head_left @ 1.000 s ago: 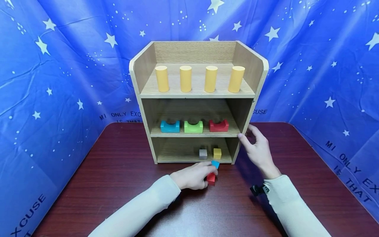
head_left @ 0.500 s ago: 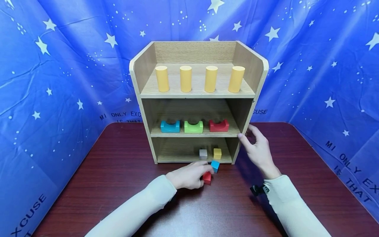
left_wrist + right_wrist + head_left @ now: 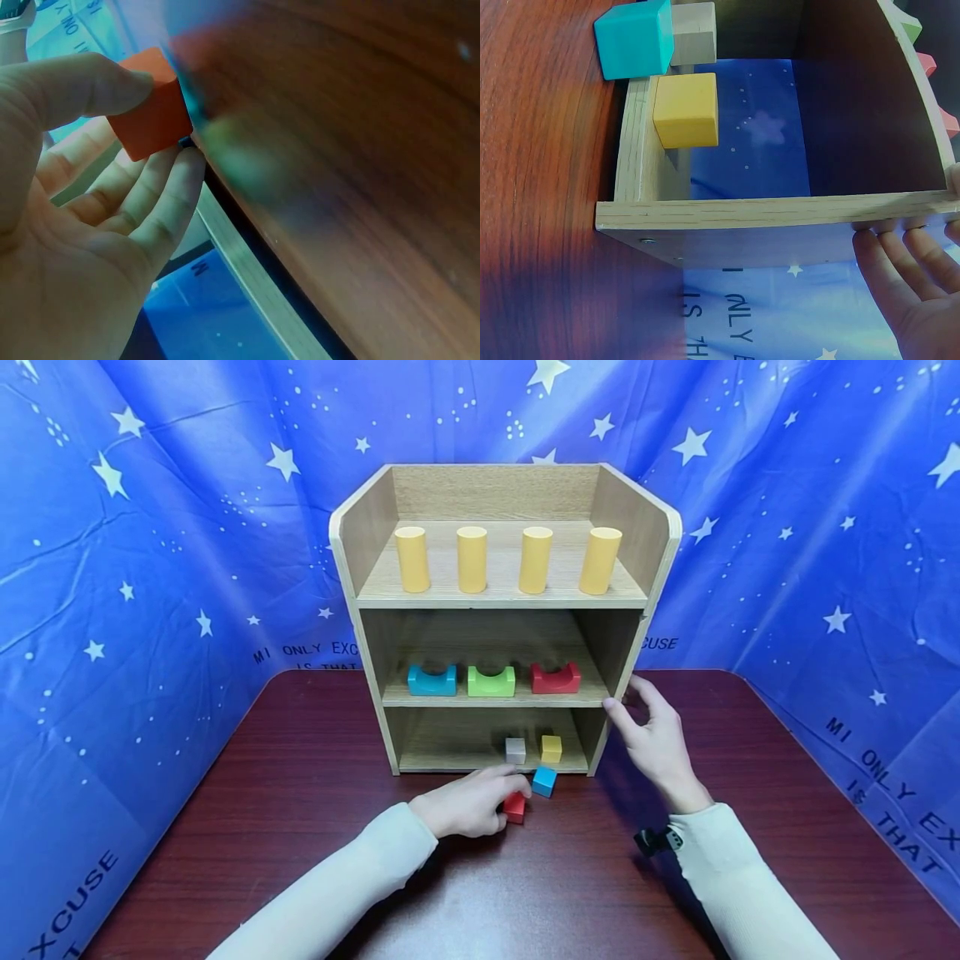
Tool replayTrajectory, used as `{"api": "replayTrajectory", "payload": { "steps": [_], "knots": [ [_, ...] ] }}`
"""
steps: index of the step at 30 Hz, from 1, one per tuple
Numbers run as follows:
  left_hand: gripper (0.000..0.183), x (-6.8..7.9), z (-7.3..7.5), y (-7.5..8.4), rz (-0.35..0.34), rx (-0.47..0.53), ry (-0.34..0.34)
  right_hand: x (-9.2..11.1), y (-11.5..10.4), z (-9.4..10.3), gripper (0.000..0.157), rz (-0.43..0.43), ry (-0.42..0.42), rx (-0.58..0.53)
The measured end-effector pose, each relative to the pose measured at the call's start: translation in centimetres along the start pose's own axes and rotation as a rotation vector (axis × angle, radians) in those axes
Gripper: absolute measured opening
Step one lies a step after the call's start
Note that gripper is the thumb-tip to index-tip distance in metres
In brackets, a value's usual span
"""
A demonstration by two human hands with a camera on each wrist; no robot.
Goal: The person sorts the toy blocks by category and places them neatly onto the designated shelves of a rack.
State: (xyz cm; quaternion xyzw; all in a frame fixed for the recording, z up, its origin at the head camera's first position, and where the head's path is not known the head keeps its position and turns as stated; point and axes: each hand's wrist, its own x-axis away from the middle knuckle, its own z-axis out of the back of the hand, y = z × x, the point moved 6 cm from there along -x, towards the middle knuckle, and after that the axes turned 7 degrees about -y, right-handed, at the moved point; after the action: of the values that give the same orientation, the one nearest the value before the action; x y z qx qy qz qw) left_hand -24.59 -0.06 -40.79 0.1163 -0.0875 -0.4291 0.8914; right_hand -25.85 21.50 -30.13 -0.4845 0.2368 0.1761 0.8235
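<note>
A red cube [image 3: 514, 807] is pinched between the thumb and fingers of my left hand [image 3: 461, 802], low over the table before the shelf. The left wrist view shows the thumb pressed on one face of the red cube [image 3: 154, 112] and fingertips at its other side. Just right of it a blue cube [image 3: 544, 782] sits on the table at the shelf's front edge. My right hand [image 3: 660, 743] rests against the right side of the wooden shelf [image 3: 495, 604]. Its thumb touches the front edge, and its straight fingers [image 3: 881, 270] lie against the outer side panel.
On the bottom shelf stand a grey cube [image 3: 515, 751] and a yellow cube [image 3: 551, 748]. The middle shelf bears blue [image 3: 432, 683], green [image 3: 491, 683] and red [image 3: 556, 681] arch blocks. Several yellow cylinders [image 3: 472, 560] stand on top. A starry blue curtain [image 3: 150, 568] surrounds the table [image 3: 300, 735].
My left hand has drawn the red cube to the left, away from the blue cube, which now shows fully. The right hand has stayed at the shelf's side.
</note>
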Motion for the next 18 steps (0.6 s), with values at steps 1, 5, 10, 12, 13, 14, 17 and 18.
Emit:
{"api": "replayTrajectory", "payload": {
  "steps": [1, 5, 10, 12, 13, 14, 17, 18],
  "knots": [
    [0.042, 0.0, 0.0, -0.1, -0.006, -0.003, 0.006, 0.0, 0.0, 0.0, 0.036, 0.001, 0.001, 0.002],
    [0.043, 0.5, 0.2, -0.5, 0.008, -0.002, 0.007, 0.0, -0.1, 0.1, 0.035, 0.013, 0.0, 0.009],
    [0.044, 1.2, 0.7, -0.8, 0.006, 0.004, 0.022, 0.0, -0.1, 0.1, 0.035, 0.009, -0.001, 0.006],
    [0.044, 1.4, 0.9, -1.0, 0.005, 0.008, 0.03, 0.0, -0.1, 0.1, 0.035, 0.01, -0.002, 0.007],
    [0.045, 1.6, 1.0, -1.2, 0.007, 0.01, 0.033, 0.1, -0.1, 0.1, 0.035, 0.01, -0.002, 0.005],
    [0.045, 1.7, 1.1, -1.3, 0.011, 0.01, 0.036, 0.1, 0.0, 0.1, 0.035, 0.009, -0.004, 0.003],
    [0.045, 2.0, 1.4, -1.7, 0.018, 0.014, 0.048, 0.0, 0.0, 0.0, 0.035, 0.002, -0.006, -0.003],
    [0.045, 2.0, 1.5, -1.8, 0.018, 0.015, 0.054, 0.0, 0.0, 0.0, 0.035, 0.001, -0.007, -0.003]
  ]
}}
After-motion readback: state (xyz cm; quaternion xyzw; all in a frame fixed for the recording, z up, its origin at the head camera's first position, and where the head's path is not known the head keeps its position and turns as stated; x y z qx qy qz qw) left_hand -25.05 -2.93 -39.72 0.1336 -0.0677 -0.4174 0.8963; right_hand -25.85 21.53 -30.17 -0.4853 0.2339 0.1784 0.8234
